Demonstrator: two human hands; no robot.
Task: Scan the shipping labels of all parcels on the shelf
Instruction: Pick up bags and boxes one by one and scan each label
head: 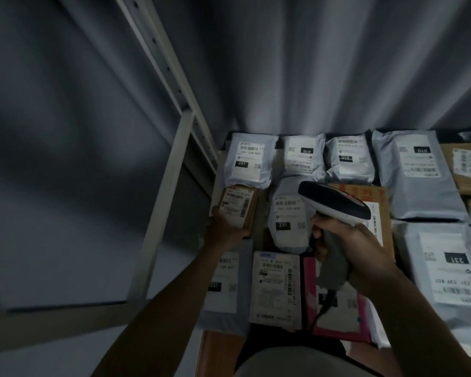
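So the small brown box (235,210) sits at the left edge of the shelf (259,213), and the left hand (226,227) is curled around its near end, tipping the label up a bit — my guess is that's to give the scanner a clean look at the barcode. The right hand (356,251) is wrapped tight around the grip of the handheld scanner (335,205), which hangs just right of the box, over the grey mailer marked 231 (287,216). The nose seems angled toward the box, though it's dim and a bit blurry, so hard to be sure.

Behind the box there's another grey 231 mailer (246,159), then a row of grey bags running off to the right. Nearer than the box: a white-labelled parcel (275,289) and a pink one (337,308) with the scanner cord trailing across it. Left of the box is the shelf's metal upright (169,191) — tight quarters, and the scanner head covers part of the carton (370,202) behind it.
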